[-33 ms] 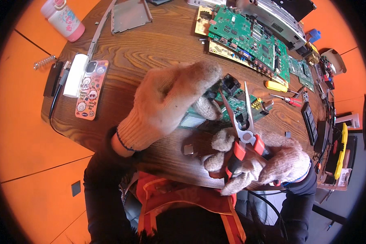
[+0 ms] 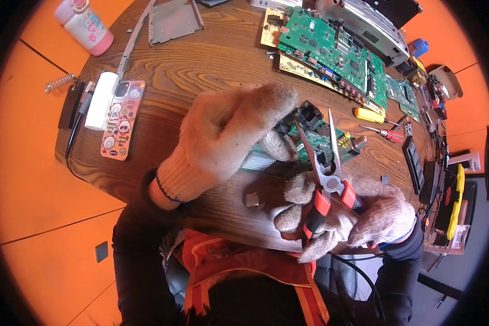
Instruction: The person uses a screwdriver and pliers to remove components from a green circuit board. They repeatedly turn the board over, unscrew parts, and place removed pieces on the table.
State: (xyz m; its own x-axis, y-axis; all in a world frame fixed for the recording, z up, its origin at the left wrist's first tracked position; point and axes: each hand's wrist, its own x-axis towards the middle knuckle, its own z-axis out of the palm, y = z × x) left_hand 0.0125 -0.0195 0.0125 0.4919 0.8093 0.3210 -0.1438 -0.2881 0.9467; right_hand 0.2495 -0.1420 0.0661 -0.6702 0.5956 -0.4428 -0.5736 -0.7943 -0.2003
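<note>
My left hand (image 2: 214,136), in a knitted work glove, grips the left end of a small green circuit board (image 2: 315,142) between thumb and fingers. A silvery finned heat sink (image 2: 257,160) shows beneath that hand, and a black socket-like part (image 2: 308,115) sits at the board's far edge. In my right hand (image 2: 372,214), also gloved, are red-and-black handled pliers (image 2: 331,183). Their jaws are spread over the board, one tip near the black part; whether it touches, I cannot tell. A small square chip-like piece (image 2: 252,199) lies on the table near the board.
Larger green boards (image 2: 331,49) lie at the far right beside a metal casing (image 2: 369,32). Yellow (image 2: 368,114) and red (image 2: 386,133) screwdrivers lie right of my work. A patterned phone (image 2: 123,120), a bottle (image 2: 87,27) and a metal tray (image 2: 175,22) are to the left.
The pliers and my right hand have shifted very slightly to the right. My left hand and the board it grips have barely moved.
</note>
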